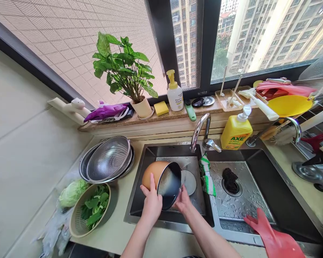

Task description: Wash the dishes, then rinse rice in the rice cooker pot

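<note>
An inner rice cooker pot (pixel 154 171), orange-brown outside and dark inside, is tilted to the right over the left basin of the sink (pixel 150 152). Cloudy whitish liquid shows inside it; any grains are too blurred to make out. My left hand (pixel 153 200) grips the near rim and outer wall, fingers spread along the orange side. At the lowered right edge, my right hand (pixel 183 200) is cupped against the rim, its fingers partly hidden behind the pot. A pale round disc (pixel 190 182) lies in the basin behind my right hand.
The faucet (pixel 200 130) rises behind the basins. A green-and-white cloth (pixel 207 175) hangs over the divider. Pink rubber gloves (pixel 274 236) lie at the right basin's front edge. Steel colanders (pixel 109 159) and a basket of greens (pixel 75 218) stand left. A yellow detergent bottle (pixel 236 132) stands behind.
</note>
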{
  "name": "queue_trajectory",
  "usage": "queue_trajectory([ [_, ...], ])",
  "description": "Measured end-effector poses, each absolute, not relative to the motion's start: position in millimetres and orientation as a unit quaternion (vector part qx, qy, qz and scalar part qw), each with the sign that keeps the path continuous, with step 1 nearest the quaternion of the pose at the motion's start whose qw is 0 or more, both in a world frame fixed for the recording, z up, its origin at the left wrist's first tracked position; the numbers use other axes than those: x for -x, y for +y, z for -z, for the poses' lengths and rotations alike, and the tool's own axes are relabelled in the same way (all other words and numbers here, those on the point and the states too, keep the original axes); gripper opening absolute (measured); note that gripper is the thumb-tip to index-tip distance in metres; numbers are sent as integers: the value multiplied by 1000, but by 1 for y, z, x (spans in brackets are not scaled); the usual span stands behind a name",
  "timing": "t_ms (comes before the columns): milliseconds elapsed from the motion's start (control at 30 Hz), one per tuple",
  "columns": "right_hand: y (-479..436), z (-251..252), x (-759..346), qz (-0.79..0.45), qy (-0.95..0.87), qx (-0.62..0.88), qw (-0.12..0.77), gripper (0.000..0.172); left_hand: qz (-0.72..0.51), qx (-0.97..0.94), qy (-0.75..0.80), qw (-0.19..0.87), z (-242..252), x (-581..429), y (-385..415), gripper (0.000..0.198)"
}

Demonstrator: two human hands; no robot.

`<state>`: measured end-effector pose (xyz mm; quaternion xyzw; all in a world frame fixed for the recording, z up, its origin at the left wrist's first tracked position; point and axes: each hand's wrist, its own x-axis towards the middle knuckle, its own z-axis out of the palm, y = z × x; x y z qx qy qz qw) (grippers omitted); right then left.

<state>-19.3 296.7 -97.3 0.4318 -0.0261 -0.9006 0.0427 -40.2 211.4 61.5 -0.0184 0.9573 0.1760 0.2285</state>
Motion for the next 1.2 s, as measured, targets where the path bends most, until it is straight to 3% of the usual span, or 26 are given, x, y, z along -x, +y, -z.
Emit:
queue_trajectory([
  [433, 301, 85, 19, 911, -26, -406, 67, 52, -160, 7, 961, 224, -68, 37, 216, 76],
  [833, 297, 94, 16, 908, -31, -416, 26, 43, -149, -6, 965, 217, -67, 33, 218, 75],
  [1200, 298, 89, 14, 925, -29, -373, 66, 56, -133, -4, 966, 220, -67, 31, 220, 76],
])
